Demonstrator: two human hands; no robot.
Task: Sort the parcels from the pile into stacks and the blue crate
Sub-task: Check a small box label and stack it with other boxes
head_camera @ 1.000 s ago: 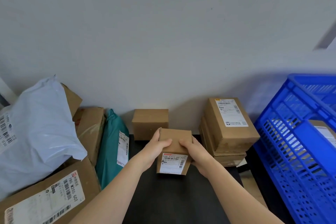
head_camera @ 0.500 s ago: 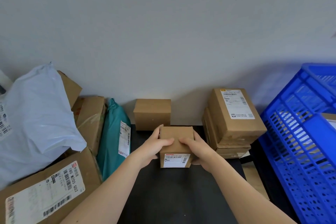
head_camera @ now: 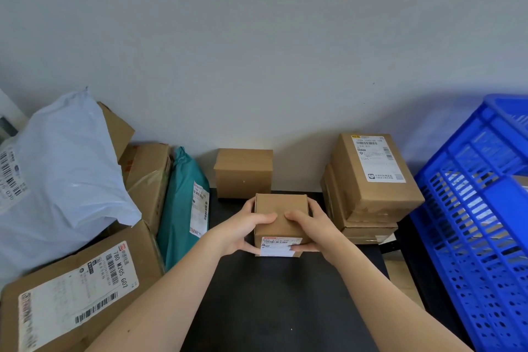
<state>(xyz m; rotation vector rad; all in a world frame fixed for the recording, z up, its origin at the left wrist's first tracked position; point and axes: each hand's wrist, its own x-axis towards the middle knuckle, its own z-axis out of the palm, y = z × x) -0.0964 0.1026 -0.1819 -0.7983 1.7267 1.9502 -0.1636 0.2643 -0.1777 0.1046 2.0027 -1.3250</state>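
A small brown cardboard box with a white label on its near face sits on the black table at the centre. My left hand grips its left side and my right hand grips its right side, thumbs on the top. Behind it stands another small plain box against the wall. To the right is a stack of two labelled brown boxes. The blue crate stands at the far right. The pile on the left holds a white mailer bag, a teal mailer and brown boxes.
A grey wall closes off the back of the table. Inside the blue crate a brown parcel shows through the slats. A strip of wooden surface lies between the black table and the crate.
Both hands have tipped the small box from tilted to flat on the table and shifted it slightly toward the wall, so its label now faces me.
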